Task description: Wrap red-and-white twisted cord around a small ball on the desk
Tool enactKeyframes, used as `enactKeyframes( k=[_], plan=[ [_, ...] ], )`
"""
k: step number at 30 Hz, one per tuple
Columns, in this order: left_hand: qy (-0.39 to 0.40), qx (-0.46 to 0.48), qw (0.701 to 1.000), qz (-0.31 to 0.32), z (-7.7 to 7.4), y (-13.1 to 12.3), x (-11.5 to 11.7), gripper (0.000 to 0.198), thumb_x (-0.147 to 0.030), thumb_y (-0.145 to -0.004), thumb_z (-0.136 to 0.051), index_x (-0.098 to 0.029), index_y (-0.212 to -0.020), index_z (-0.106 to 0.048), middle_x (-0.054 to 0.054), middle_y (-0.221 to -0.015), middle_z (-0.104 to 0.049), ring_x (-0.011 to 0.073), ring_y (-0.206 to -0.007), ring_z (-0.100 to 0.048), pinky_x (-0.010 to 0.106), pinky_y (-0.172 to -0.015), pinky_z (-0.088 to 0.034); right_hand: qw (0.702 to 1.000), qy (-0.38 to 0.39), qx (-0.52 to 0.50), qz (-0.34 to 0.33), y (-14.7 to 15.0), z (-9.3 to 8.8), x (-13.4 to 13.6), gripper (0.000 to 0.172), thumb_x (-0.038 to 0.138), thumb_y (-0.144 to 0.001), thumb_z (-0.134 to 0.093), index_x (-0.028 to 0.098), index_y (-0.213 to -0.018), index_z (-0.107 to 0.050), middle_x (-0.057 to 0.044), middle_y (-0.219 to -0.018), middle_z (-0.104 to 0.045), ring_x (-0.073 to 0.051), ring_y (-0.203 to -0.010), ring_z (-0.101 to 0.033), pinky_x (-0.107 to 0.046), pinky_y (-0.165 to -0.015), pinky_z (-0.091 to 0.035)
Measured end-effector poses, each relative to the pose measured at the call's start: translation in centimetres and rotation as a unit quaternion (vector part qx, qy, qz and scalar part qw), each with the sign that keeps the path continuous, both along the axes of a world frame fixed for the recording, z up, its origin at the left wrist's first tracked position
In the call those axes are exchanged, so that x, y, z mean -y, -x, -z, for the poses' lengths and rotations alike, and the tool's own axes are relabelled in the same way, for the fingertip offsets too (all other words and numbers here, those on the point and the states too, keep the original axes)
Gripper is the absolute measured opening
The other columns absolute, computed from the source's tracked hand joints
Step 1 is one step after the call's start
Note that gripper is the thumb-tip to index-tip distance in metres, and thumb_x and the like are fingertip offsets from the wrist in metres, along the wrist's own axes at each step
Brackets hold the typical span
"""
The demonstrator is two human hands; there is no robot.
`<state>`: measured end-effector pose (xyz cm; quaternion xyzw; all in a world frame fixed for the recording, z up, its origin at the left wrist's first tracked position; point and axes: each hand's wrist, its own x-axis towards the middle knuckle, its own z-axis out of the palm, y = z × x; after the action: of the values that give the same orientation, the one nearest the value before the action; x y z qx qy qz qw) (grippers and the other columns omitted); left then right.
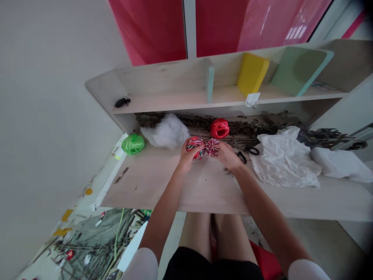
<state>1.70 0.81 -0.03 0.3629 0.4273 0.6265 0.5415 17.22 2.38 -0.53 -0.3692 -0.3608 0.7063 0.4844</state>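
Note:
A bundle of red, white and green yarn [196, 144] is held just above the desk. My left hand [188, 156] is closed around its left part, thumb across the strands. At the other end, my right hand [227, 156] grips a rounder red-and-white tuft [211, 146] of the bundle with its fingertips. Whether the two parts are tied together cannot be made out. Black-handled scissors [241, 157] lie beside my right hand, partly hidden by it. A ball of red plastic twine [220, 128] sits just behind the yarn.
White stuffing [166, 132] and a green twine ball [133, 144] lie to the left, with a thin pen-like stick [121, 175] nearer the front. Crumpled white plastic [287, 159] covers the desk at right. Dry twigs [186, 118] line the back, under a shelf [163, 102].

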Motion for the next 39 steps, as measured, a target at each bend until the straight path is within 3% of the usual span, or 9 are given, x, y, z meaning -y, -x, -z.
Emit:
enactKeyframes(
  k=[5, 12, 19, 23, 26, 31, 39],
  plan=[
    [-0.01, -0.012, 1.0, -0.01, 0.07, -0.05, 0.02, 0.047, -0.029, -0.053, -0.085, -0.021, -0.094, -0.064, -0.001, -0.083, -0.068, 0.0137, -0.075, -0.064, 0.027, -0.073, -0.051, 0.997, -0.044, 0.054, 0.044, 0.1, 0.3, -0.09, 0.024, 0.031, -0.062, -0.071, 0.025, -0.081, -0.059, 0.001, -0.076, -0.065, -0.014, -0.068, -0.061, -0.031, -0.071, -0.051],
    [-0.008, -0.01, 1.0, -0.008, 0.41, 0.09, -0.08, 0.048, -0.03, -0.054, -0.084, -0.021, -0.097, -0.064, 0.001, -0.087, -0.069, 0.0154, -0.079, -0.065, 0.028, -0.074, -0.052, 0.996, -0.045, 0.062, 0.035, 0.01, 0.11, 0.05, 0.029, 0.035, -0.062, -0.07, 0.025, -0.086, -0.057, 0.002, -0.077, -0.066, -0.014, -0.064, -0.061, -0.03, -0.065, -0.052],
    [-0.012, -0.01, 1.0, -0.015, 0.33, 0.13, -0.08, 0.046, -0.029, -0.055, -0.083, -0.021, -0.095, -0.064, 0.0, -0.084, -0.069, 0.0139, -0.076, -0.064, 0.028, -0.074, -0.051, 0.994, -0.072, 0.085, 0.016, -0.4, 0.22, 0.08, 0.033, 0.04, -0.065, -0.068, 0.025, -0.092, -0.057, -0.002, -0.086, -0.066, -0.015, -0.071, -0.062, -0.034, -0.071, -0.053],
    [-0.014, -0.005, 1.0, -0.027, 0.51, 0.23, -0.26, 0.045, -0.028, -0.056, -0.083, -0.022, -0.097, -0.065, 0.0, -0.087, -0.069, 0.0138, -0.077, -0.064, 0.029, -0.077, -0.051, 0.975, -0.145, 0.158, 0.051, -0.45, 0.16, 0.27, 0.042, 0.039, -0.063, -0.073, 0.025, -0.098, -0.055, -0.003, -0.101, -0.062, -0.015, -0.076, -0.06, -0.032, -0.067, -0.052],
    [-0.012, -0.009, 0.999, -0.039, 0.71, 0.28, -0.42, 0.045, -0.028, -0.056, -0.083, -0.022, -0.096, -0.064, 0.0, -0.088, -0.069, 0.0143, -0.079, -0.065, 0.03, -0.079, -0.051, 0.956, -0.181, 0.211, 0.092, -0.34, 0.21, 0.29, 0.043, 0.04, -0.059, -0.077, 0.024, -0.088, -0.051, -0.003, -0.096, -0.059, -0.015, -0.072, -0.058, -0.03, -0.059, -0.051],
    [-0.022, -0.015, 0.998, -0.054, 0.83, 0.22, -0.51, 0.046, -0.03, -0.056, -0.083, -0.021, -0.097, -0.063, 0.001, -0.089, -0.069, 0.0149, -0.08, -0.065, 0.03, -0.079, -0.051, 0.948, -0.209, 0.232, 0.064, -0.14, 0.13, 0.43, 0.036, 0.044, -0.065, -0.074, 0.023, -0.087, -0.054, -0.002, -0.083, -0.062, -0.017, -0.068, -0.062, -0.035, -0.063, -0.055],
    [-0.03, -0.045, 0.997, -0.063, 0.56, 0.34, -0.34, 0.046, -0.029, -0.057, -0.083, -0.02, -0.097, -0.062, 0.001, -0.089, -0.068, 0.014, -0.08, -0.064, 0.029, -0.079, -0.05, 0.915, -0.252, 0.308, 0.067, -0.04, 0.49, 0.84, 0.028, 0.038, -0.069, -0.07, 0.022, -0.088, -0.058, -0.004, -0.084, -0.068, -0.02, -0.076, -0.067, -0.035, -0.066, -0.056]
  ],
)
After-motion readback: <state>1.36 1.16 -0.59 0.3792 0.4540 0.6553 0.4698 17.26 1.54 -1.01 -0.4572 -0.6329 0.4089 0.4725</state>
